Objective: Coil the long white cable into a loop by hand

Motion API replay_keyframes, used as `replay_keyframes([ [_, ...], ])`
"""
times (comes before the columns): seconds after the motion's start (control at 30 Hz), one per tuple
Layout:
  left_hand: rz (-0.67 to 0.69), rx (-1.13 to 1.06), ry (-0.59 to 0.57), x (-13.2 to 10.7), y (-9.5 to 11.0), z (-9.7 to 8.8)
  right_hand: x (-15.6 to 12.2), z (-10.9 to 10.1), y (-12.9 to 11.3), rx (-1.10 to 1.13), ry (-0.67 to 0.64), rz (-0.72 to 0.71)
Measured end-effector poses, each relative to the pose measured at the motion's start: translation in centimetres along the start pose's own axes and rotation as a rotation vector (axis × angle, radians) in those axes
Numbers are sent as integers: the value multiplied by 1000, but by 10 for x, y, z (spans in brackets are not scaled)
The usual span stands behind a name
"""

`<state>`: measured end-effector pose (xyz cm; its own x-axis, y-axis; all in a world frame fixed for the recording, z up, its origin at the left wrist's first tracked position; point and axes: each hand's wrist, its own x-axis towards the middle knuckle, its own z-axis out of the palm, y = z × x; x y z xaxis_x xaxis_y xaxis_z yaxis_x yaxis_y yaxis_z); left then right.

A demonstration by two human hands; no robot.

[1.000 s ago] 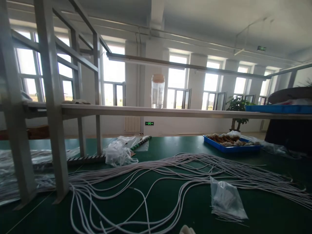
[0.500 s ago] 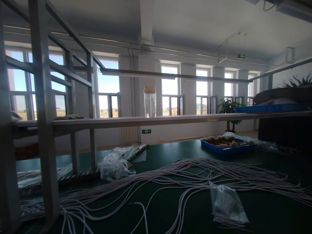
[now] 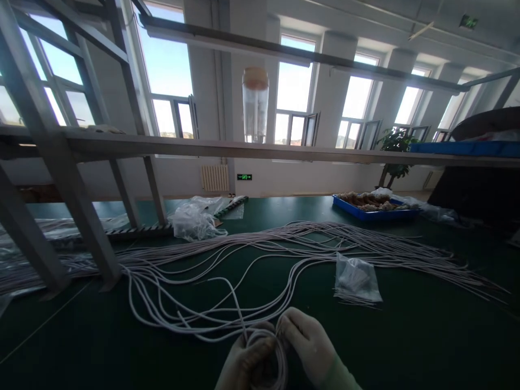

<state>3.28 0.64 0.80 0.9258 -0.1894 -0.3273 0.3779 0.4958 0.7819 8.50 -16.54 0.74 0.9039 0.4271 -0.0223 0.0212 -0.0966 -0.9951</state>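
At the bottom middle of the head view, my left hand (image 3: 246,362) is wrapped round a coil of pale cable (image 3: 281,364). My right hand (image 3: 306,342), in a light glove, pinches at the upper right side of that coil; what sits between its fingertips is too small to make out. From the coil, cable lengths run up and left into a long bundle of loose grey-white cables (image 3: 260,237) lying across the green table. One cable end (image 3: 221,279) curves up just beyond my left hand. Right of the hands lies a clear plastic bag (image 3: 356,277) with thin strips at its lower edge.
A blue tray (image 3: 371,214) of brownish coiled pieces stands at the back right. Crumpled clear plastic (image 3: 195,218) lies at the back left. Metal posts (image 3: 83,206) hold a shelf (image 3: 195,146) across the table, with a clear lidded bottle (image 3: 255,105) on it.
The view has tipped downward, so the shelf and windows sit higher and the table shows more. Both my hands and the cable coil have come into view at the bottom.
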Motion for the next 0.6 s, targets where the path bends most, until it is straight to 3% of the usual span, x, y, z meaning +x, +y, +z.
replay_keyframes([
  [0.23, -77, -97, 28, -11, 7, 3, -10, -20, -16, -300, -3, -95],
  [0.47, -115, -108, -16, -8, 6, 0, -11, -17, -12, -431, 5, -131],
  [0.6, -91, -73, 12, -11, 9, 5, -16, -16, -9, -548, 3, -251],
])
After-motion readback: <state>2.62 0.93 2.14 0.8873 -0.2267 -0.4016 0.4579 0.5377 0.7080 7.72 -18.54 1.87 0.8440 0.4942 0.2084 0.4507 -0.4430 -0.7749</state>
